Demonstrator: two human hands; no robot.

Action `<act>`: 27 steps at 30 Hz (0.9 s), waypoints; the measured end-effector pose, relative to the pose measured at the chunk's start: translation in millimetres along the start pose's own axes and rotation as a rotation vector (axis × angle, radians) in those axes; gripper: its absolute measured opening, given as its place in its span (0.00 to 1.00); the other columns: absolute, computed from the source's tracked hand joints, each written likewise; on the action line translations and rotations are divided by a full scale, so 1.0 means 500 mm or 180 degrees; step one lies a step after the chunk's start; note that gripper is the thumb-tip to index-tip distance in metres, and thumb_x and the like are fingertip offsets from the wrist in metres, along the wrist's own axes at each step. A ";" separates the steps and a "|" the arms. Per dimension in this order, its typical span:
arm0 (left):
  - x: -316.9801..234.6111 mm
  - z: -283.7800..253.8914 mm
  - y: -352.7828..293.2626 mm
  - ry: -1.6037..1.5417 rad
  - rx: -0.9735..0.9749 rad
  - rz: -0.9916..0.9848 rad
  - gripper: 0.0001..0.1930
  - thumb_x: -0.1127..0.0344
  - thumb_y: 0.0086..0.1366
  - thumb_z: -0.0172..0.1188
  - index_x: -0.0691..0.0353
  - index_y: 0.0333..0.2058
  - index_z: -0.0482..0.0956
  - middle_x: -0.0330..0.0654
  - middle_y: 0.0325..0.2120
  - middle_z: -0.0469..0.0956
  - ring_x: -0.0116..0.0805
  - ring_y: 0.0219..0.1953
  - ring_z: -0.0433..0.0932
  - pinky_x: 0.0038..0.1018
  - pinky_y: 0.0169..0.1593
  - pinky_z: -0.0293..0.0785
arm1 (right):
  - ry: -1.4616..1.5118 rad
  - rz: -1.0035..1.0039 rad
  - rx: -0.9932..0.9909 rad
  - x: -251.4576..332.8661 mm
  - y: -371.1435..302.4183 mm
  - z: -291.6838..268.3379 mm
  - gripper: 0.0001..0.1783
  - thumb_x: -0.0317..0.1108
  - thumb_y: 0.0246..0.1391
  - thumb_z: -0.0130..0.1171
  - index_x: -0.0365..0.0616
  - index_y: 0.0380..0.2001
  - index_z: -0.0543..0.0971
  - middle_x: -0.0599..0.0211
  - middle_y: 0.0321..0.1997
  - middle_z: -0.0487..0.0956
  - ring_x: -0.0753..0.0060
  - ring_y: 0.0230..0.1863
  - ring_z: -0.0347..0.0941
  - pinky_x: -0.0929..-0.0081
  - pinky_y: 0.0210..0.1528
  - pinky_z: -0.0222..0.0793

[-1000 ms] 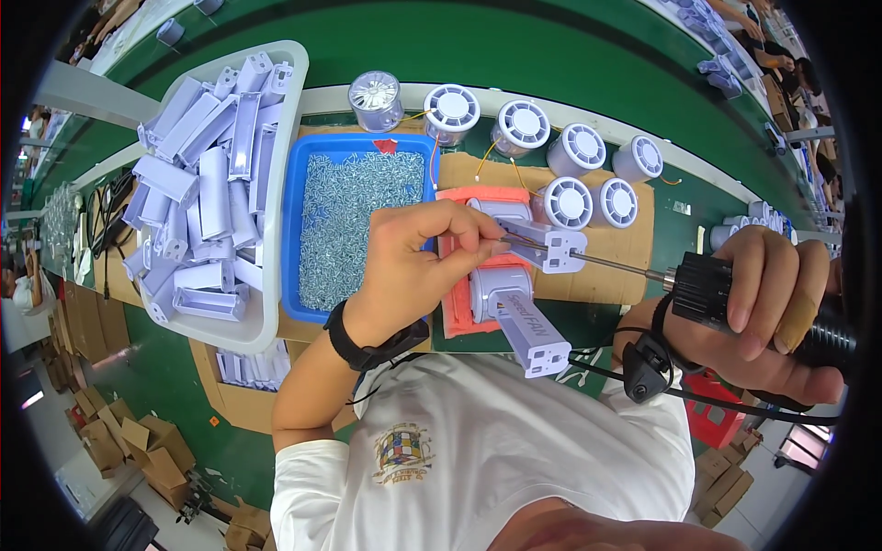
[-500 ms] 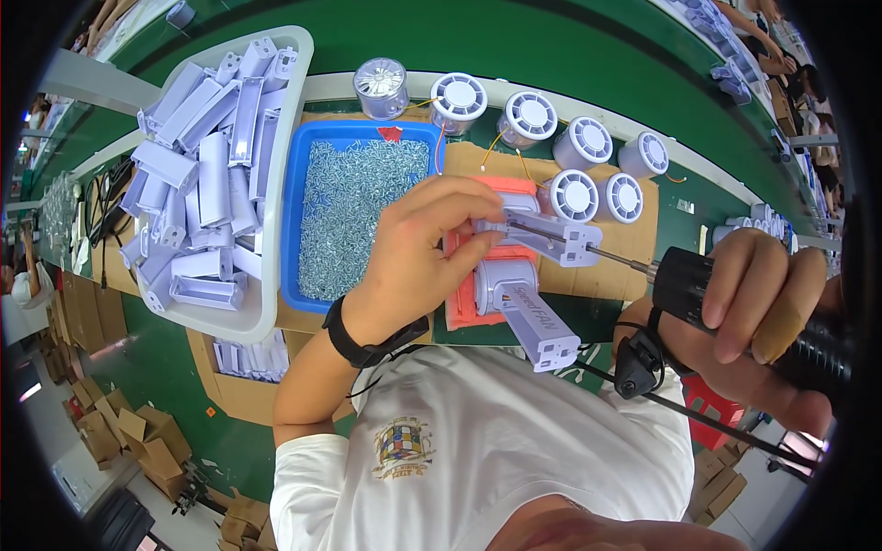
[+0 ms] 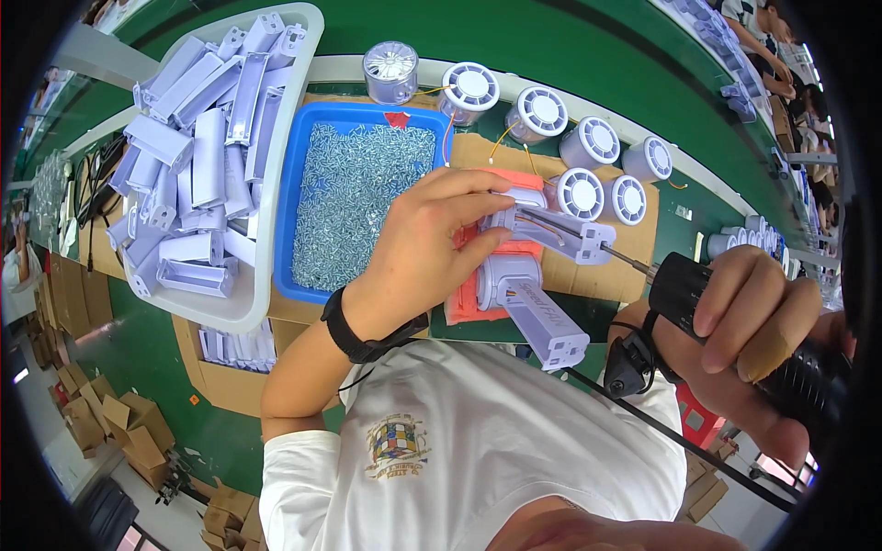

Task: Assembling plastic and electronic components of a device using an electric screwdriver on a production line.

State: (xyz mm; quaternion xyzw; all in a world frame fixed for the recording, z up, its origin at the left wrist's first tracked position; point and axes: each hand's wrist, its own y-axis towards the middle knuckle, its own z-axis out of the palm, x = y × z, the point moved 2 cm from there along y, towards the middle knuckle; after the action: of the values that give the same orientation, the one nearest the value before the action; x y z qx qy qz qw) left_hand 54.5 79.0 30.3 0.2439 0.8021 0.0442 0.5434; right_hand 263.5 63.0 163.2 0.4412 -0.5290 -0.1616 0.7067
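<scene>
My left hand (image 3: pixel 430 222) is closed, thumb and fingers pinching a pale lavender plastic handle (image 3: pixel 585 242) where it meets a round housing. A black electric screwdriver (image 3: pixel 678 286) is gripped in my right hand (image 3: pixel 764 317), which has a tan covering on one finger. Its long thin bit runs through the handle's end plate and along the hollow inside toward my left fingertips, which hide the tip. Nearer to me, a second round housing with its handle (image 3: pixel 548 329) attached lies beside the first. Both sit in an orange-pink foam holder (image 3: pixel 464 301).
Left of the hands, a blue tray (image 3: pixel 367 112) holds many small silver screws (image 3: pixel 354 207). Beyond it stands a white bin (image 3: pixel 244 319) heaped with loose handles (image 3: pixel 209 156). Several clear-sided fan units (image 3: pixel 537 112) with thin wires line the back. A black cable (image 3: pixel 661 418) crosses at lower right.
The view has shifted slightly, moving bin and tray a little left. Both hands keep their grips, and the screwdriver bit stays inside the handle.
</scene>
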 end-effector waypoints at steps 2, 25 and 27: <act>0.001 0.000 -0.001 -0.0021 0.0016 -0.0012 0.16 0.75 0.50 0.72 0.65 0.40 0.85 0.44 0.45 0.83 0.40 0.42 0.80 0.30 0.43 0.78 | 0.0013 0.0000 -0.0020 0.000 0.000 0.000 0.41 0.62 0.55 0.65 0.52 0.64 0.67 0.75 0.31 0.73 0.82 0.25 0.71 0.83 0.27 0.64; -0.007 0.002 -0.003 0.0281 0.0035 -0.0082 0.15 0.75 0.51 0.71 0.65 0.40 0.86 0.44 0.44 0.84 0.42 0.41 0.81 0.33 0.44 0.79 | -0.0054 0.0166 -0.0450 -0.029 0.007 0.027 0.43 0.64 0.45 0.73 0.50 0.56 0.71 0.79 0.34 0.74 0.81 0.25 0.71 0.78 0.30 0.60; -0.011 0.000 -0.003 0.0311 0.0053 -0.0109 0.15 0.75 0.52 0.71 0.66 0.41 0.86 0.45 0.45 0.83 0.43 0.40 0.81 0.33 0.43 0.79 | 0.0153 0.0090 -0.0419 0.002 0.010 0.010 0.43 0.64 0.44 0.74 0.50 0.56 0.71 0.79 0.33 0.73 0.82 0.25 0.71 0.78 0.30 0.60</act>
State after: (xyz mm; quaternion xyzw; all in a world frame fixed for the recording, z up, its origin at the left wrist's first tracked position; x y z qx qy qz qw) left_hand 55.8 75.0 34.5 0.2323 0.8320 0.0400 0.5022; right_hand 258.2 62.9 168.1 0.3900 -0.5063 -0.1754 0.7488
